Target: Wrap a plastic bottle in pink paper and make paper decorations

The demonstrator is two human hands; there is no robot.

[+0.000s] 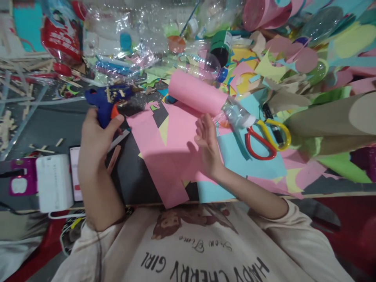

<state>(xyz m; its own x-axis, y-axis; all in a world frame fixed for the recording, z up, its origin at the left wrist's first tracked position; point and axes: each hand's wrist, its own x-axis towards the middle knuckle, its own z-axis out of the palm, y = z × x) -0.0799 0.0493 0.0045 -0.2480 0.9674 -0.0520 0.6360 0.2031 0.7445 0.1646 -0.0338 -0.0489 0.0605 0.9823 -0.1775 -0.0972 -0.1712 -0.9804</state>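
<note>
My left hand (98, 133) is wrapped around the handle of a blue hot glue gun (102, 100), its thumb by the orange trigger. The gun's nozzle points to the right, and small wood bits cling to its body. My right hand (208, 145) is open with its fingers stretched out, over pink paper (182, 137) and close below a plastic bottle wrapped in pink paper (196, 92). The bottle lies on its side, its bare clear neck (236, 111) and white cap toward the right. I cannot tell whether my fingers touch it.
Scissors with red and yellow handles (260, 143) lie on light blue paper (249, 164). Power adapters (54, 182) and a phone (76, 174) are at the left edge. Plastic bottles and paper scraps fill the back; a brown paper roll (329, 119) is at the right.
</note>
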